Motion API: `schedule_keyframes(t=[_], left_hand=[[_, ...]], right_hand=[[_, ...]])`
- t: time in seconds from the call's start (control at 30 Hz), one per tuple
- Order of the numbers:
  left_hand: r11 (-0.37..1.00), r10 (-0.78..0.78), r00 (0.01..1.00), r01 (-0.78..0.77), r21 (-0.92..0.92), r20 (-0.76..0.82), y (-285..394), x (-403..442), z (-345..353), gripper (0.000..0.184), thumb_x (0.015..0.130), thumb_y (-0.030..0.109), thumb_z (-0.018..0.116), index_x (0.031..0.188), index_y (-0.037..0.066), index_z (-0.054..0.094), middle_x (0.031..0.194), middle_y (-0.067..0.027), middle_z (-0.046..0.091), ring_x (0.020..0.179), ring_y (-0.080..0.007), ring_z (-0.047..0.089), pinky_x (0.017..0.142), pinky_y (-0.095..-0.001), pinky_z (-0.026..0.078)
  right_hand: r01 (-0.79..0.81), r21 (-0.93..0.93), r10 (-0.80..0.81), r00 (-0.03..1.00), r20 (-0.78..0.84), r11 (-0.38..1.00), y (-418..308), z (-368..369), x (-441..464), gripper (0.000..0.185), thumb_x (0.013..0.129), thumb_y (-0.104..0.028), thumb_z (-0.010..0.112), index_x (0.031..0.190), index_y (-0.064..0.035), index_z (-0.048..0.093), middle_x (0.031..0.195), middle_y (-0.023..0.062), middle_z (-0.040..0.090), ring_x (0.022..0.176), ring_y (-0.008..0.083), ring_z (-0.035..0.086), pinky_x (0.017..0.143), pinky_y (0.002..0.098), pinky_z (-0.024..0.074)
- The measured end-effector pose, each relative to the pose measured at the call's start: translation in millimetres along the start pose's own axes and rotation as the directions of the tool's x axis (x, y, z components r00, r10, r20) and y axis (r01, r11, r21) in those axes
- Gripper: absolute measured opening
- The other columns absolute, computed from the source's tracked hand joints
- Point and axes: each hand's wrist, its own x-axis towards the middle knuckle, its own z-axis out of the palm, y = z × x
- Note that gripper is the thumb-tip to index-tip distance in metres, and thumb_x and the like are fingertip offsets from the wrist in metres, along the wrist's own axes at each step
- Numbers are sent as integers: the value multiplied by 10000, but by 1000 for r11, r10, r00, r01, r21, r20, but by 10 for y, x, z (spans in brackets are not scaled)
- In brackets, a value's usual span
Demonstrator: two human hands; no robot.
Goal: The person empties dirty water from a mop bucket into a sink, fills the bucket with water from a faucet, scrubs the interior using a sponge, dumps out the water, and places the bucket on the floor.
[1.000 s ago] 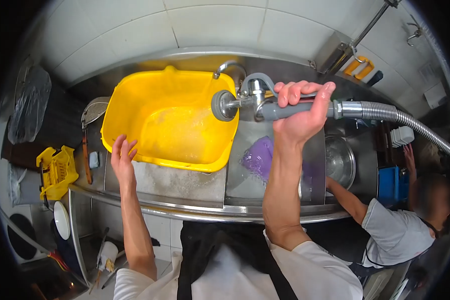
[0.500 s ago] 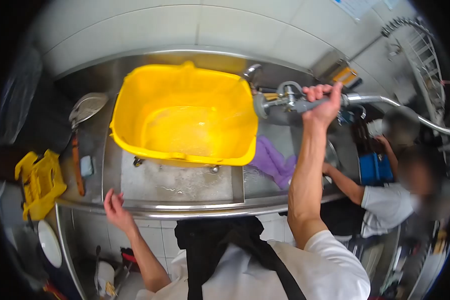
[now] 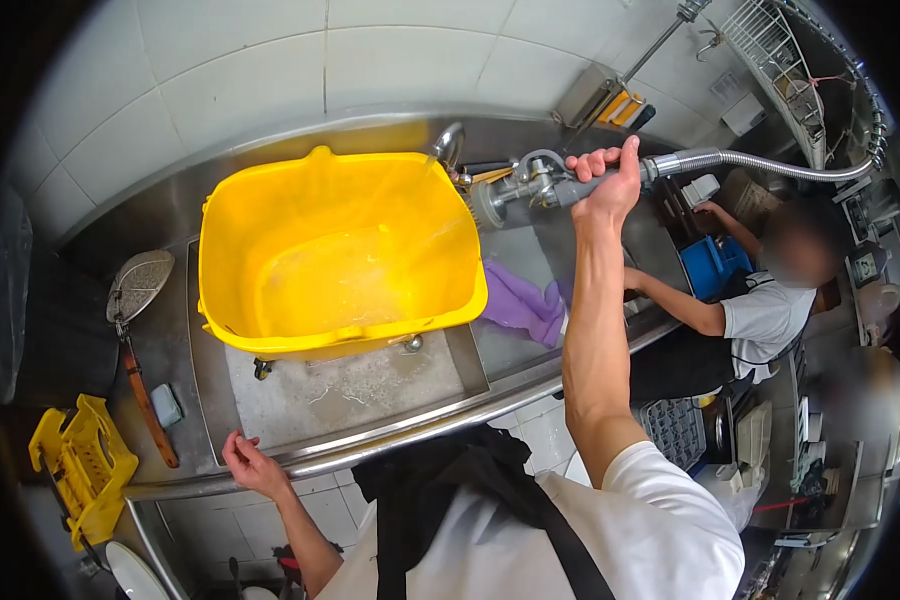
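Note:
My right hand (image 3: 608,182) is wrapped round the grey handle of a spray nozzle (image 3: 545,188). The nozzle's head points left at a large yellow mop bucket (image 3: 335,345), and a thin spray of water crosses into it. Shallow water lies on the bucket floor. The bucket sits tilted in the steel sink (image 3: 300,400), its open mouth towards me. My left hand (image 3: 253,466) is by the sink's front rim with loosely curled fingers and holds nothing; whether it touches the rim I cannot tell. Purple rubber gloves (image 3: 525,305) lie right of the bucket.
Left of the sink are a skimmer (image 3: 140,285) with a wooden handle, a pale sponge (image 3: 166,405) and a yellow wringer (image 3: 85,465). A metal hose (image 3: 770,172) runs off right. A co-worker (image 3: 770,310) stands at the right beside a blue container (image 3: 715,265).
The view has turned and shifted, so the bucket sits further left in it. My left hand has come nearer the sink rim. The nozzle stays in my right hand, aimed at the bucket.

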Motion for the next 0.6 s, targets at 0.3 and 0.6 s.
schedule_keyframes(t=[0.3,0.6], left_hand=[[1000,7,998,-5,20,-57,22,-2,28,166,1007,111,539,1061,-17,630,1000,-90,641,745,-159,593,681,-285,505],[1000,-8,998,8,1,-67,-76,11,12,177,1010,128,543,1076,-13,628,1026,-94,651,760,-159,593,687,-281,503]], right_hand=[[-144,4,143,987,72,990,85,-29,226,428,984,-467,536,849,-61,527,687,68,501,581,204,499,651,410,491],[-134,79,136,991,-21,988,224,-118,274,407,990,-456,524,930,-54,515,740,83,525,635,230,536,708,437,511]])
